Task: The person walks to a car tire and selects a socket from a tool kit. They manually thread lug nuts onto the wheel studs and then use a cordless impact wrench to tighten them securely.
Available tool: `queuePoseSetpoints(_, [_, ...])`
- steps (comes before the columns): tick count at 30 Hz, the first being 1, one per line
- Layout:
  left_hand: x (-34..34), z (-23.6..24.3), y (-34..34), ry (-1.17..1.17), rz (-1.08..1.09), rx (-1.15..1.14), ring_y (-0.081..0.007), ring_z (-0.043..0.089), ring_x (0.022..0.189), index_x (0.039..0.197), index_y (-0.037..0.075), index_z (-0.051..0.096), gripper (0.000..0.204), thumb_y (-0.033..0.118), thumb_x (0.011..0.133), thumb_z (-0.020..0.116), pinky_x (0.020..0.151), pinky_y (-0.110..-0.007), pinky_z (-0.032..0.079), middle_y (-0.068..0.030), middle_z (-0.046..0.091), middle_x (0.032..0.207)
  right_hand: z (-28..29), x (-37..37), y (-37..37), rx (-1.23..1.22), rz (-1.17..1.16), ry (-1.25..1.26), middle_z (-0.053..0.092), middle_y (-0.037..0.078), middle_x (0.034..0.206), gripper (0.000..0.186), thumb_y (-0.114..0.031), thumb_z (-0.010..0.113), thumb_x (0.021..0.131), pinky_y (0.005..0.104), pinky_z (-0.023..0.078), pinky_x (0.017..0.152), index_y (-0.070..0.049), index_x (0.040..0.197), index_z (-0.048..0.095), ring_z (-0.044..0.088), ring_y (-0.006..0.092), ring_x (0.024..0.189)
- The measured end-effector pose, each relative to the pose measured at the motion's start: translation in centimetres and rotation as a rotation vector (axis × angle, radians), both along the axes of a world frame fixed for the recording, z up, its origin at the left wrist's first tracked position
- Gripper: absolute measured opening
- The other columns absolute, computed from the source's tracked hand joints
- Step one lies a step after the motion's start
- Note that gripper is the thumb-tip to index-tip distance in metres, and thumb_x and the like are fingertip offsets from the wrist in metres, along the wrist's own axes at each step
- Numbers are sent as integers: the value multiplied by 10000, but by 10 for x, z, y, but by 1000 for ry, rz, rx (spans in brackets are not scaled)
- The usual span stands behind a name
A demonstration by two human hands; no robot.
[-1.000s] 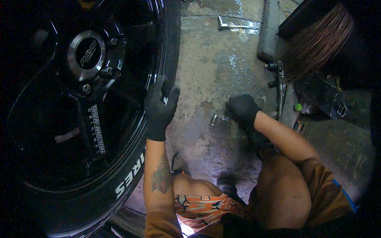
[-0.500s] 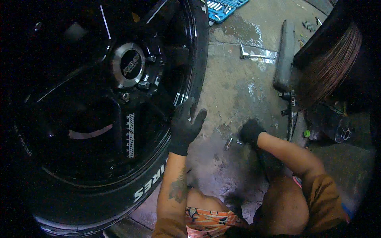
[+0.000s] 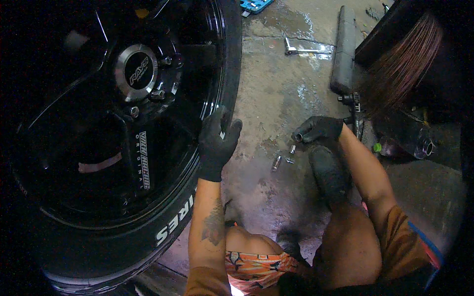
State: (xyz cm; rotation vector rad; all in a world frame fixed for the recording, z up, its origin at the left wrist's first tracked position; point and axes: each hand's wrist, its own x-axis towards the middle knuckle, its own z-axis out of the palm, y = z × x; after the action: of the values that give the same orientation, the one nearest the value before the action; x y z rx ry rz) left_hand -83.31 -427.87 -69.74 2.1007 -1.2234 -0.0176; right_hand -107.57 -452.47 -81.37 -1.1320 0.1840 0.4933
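A large tire with a glossy black wheel [image 3: 170, 143] fills the left side. My left hand [image 3: 217, 148], in a black glove, rests against its right edge with fingers stretched out and the thumb apart. My right hand [image 3: 321, 129], gloved too, is low over the floor to the right, its fingers closed on a small hollow metal cylinder [image 3: 298, 137] with a round open end; whether it is a lug nut or a socket I cannot tell. Just below lie a short silver piece [image 3: 293, 148], a longer silver cylinder [image 3: 276, 163] and a small silver fitting [image 3: 290, 160].
An L-shaped chrome wrench [image 3: 308, 51] lies on the wet concrete farther off, beside a long grey case [image 3: 343, 49]. A blue tool case [image 3: 256, 5] shows at the top. Bristles [image 3: 414, 69], a dark tool [image 3: 354, 103] and a clear bottle [image 3: 419, 148] are at right.
My right hand has lifted and turned, and the hollow cylinder now shows in its fingers. A short silver piece has come into sight below it. The left hand stays on the tire; the view has shifted.
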Motion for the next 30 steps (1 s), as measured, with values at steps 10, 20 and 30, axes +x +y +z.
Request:
queuePoseSetpoints(10, [5, -1, 2, 18, -4, 6, -352, 609, 1005, 1155, -5, 608, 489, 329, 823, 738, 876, -416, 488, -198, 644, 1082, 67, 42, 13, -585, 17, -173, 690, 56, 879, 342, -290, 767, 739, 332, 509, 696, -77, 995, 690, 639, 169, 778])
queuePoseSetpoints(20, [0, 0, 0, -142, -70, 29, -324, 626, 962, 1111, 28, 636, 374, 259, 832, 727, 827, -391, 502, -167, 658, 1071, -16, 8, 61, -1290, 247, -225, 675, 106, 822, 141, -175, 671, 672, 452, 513, 680, -179, 813, 682, 650, 353, 794])
queuePoseSetpoints(30, [-15, 6, 4, 173, -196, 165, -294, 652, 955, 1113, 8, 650, 373, 301, 883, 657, 864, -384, 502, -183, 673, 1052, 11, 62, 56, -1090, -119, -192, 669, 161, 816, 177, -263, 678, 744, 444, 506, 703, -112, 835, 682, 656, 353, 785])
